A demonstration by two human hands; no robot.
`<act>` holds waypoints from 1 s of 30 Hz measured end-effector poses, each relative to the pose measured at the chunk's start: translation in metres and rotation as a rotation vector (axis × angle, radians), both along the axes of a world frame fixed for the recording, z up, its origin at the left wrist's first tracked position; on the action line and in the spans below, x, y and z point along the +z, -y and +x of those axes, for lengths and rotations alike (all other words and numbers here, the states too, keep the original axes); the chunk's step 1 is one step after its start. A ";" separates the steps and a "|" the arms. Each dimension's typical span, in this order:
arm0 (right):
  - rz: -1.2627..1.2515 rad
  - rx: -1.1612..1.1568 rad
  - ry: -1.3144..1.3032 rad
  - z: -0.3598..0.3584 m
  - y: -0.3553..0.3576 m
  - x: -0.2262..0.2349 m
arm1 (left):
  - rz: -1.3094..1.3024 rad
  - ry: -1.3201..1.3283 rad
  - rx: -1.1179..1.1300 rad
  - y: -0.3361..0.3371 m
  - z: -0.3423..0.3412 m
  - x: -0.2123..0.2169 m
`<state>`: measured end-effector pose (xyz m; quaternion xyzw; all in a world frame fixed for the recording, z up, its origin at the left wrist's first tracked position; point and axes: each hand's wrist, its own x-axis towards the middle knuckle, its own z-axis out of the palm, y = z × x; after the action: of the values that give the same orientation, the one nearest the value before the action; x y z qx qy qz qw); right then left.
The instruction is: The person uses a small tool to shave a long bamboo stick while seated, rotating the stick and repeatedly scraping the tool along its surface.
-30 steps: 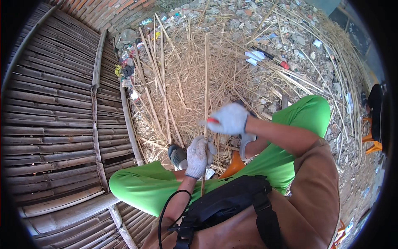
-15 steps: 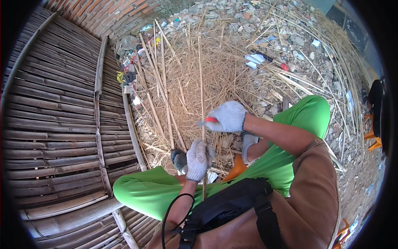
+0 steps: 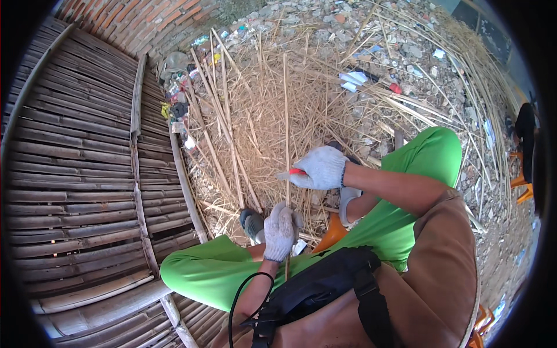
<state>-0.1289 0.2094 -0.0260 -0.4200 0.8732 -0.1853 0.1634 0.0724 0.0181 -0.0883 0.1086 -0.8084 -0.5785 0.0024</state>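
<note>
A long, thin bamboo strip (image 3: 286, 110) points away from me, its near end running down to my lap. My left hand (image 3: 281, 232), in a white knit glove, is closed around the strip's lower part. Just beyond it, my gloved right hand (image 3: 322, 168) is closed on a knife (image 3: 297, 171) with a red handle. Its short blade reaches left across the strip and appears to touch it. Most of the handle is hidden in the glove.
Straw-like shavings (image 3: 272, 116) cover the ground ahead, with several loose bamboo strips (image 3: 223, 116) at left. A slatted bamboo platform (image 3: 75, 197) stands left, a brick wall (image 3: 145, 23) behind it. Rubble and folded paper (image 3: 354, 80) lie at far right. An orange seat (image 3: 332, 235) shows beneath me.
Both hands have come slightly nearer and to the right, along with the strip. The knife stays across the strip. A dark shape beyond my right hand now shows.
</note>
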 end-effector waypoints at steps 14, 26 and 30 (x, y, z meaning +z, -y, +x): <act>-0.077 0.032 -0.086 0.000 0.003 0.002 | 0.212 0.095 0.046 -0.011 -0.019 0.048; -0.208 0.037 -0.178 -0.007 0.005 0.003 | 0.416 0.122 0.102 -0.008 -0.021 0.052; -0.187 0.044 -0.192 -0.008 0.007 0.005 | 0.415 0.115 0.109 -0.005 -0.020 0.050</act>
<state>-0.1368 0.2028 -0.0208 -0.4684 0.8543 -0.2211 0.0432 0.0526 0.0227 -0.0387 0.1831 -0.6640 -0.7242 -0.0349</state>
